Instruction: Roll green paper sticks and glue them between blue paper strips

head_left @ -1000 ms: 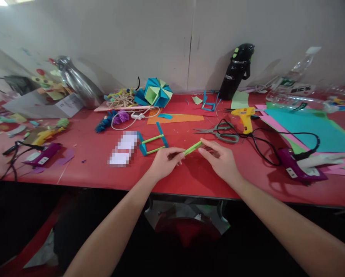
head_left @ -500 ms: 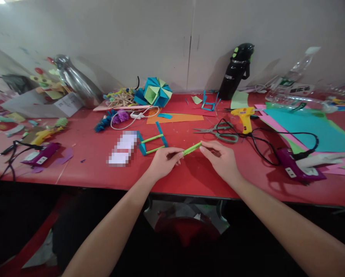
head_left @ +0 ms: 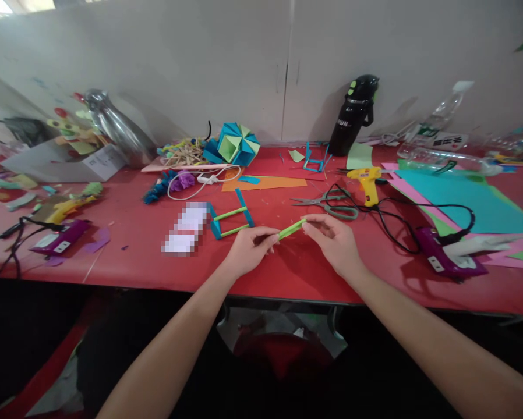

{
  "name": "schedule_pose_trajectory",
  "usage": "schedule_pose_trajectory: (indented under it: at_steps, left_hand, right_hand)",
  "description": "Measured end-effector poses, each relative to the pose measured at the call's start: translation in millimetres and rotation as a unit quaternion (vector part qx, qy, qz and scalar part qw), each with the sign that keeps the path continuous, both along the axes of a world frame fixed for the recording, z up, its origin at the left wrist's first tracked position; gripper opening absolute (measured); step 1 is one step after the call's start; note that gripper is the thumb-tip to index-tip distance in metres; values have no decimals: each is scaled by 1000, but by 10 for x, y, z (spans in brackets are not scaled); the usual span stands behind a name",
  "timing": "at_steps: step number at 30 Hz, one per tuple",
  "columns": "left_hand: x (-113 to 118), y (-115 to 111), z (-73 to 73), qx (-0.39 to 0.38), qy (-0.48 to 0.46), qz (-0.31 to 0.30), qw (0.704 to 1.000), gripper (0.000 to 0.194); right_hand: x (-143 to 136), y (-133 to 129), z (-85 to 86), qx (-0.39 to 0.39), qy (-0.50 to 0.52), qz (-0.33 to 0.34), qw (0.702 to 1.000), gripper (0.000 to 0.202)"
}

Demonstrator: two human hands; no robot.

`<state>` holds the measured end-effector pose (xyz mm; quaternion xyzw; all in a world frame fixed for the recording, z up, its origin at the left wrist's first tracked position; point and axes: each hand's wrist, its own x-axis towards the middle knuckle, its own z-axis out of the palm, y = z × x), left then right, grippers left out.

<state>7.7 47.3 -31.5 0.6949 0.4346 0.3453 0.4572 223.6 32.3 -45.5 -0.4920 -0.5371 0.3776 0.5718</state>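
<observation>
A green paper strip (head_left: 292,230) is held above the red table (head_left: 283,279), slanting up to the right. My left hand (head_left: 251,249) pinches its lower left end between thumb and fingers. The upper right end is between the thumb and fingers of my right hand (head_left: 332,237). Just beyond my left hand lies a small frame of blue and green strips (head_left: 230,213). To the left of the frame is a pixelated white item (head_left: 186,228). Gray-handled scissors (head_left: 327,203) lie beyond my right hand.
A yellow glue gun (head_left: 366,185) and a purple power socket (head_left: 449,253) with black cables are at the right, near blue paper sheets (head_left: 458,195). A black bottle (head_left: 353,116), a blue-green paper ball (head_left: 239,144) and a silver flask (head_left: 119,128) stand at the back.
The camera view has shifted slightly, so the table objects sit a little differently in the picture. Both hands still hold the green strip, with almost no change in grip.
</observation>
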Motion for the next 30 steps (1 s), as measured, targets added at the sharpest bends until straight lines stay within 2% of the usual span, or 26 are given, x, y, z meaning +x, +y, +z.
schedule_pose_trajectory:
  at_steps: [5, 9, 12, 16, 18, 23, 27, 30]
  left_hand:
    - [38, -71, 43, -1, -6, -12, 1000, 25]
    - [86, -152, 139, -41, -29, -47, 998, 29]
    - [116, -188, 216, -78, -17, -68, 995, 33]
    - [152, -187, 280, -91, -13, -93, 991, 12]
    - [171, -177, 296, -109, -35, -91, 989, 12]
    - [204, -158, 292, -151, -75, -79, 983, 11]
    - [227, -143, 227, -163, -82, -58, 982, 12]
    - [245, -134, 180, -162, -76, -31, 983, 15]
  right_hand:
    - [24, 9, 73, -17, 31, 7, 999, 20]
    - [43, -2, 169, -20, 13, 6, 1000, 19]
    - [41, -11, 248, -31, -5, 29, 999, 21]
    - [1, -27, 327, -31, -24, 72, 997, 19]
    - [-29, -39, 357, -33, -42, 87, 995, 17]
    - [-66, -52, 392, -34, -71, 108, 991, 15]
    - [-54, -38, 337, -37, -86, 117, 989, 17]
    - [-70, -34, 280, -43, -91, 127, 987, 26]
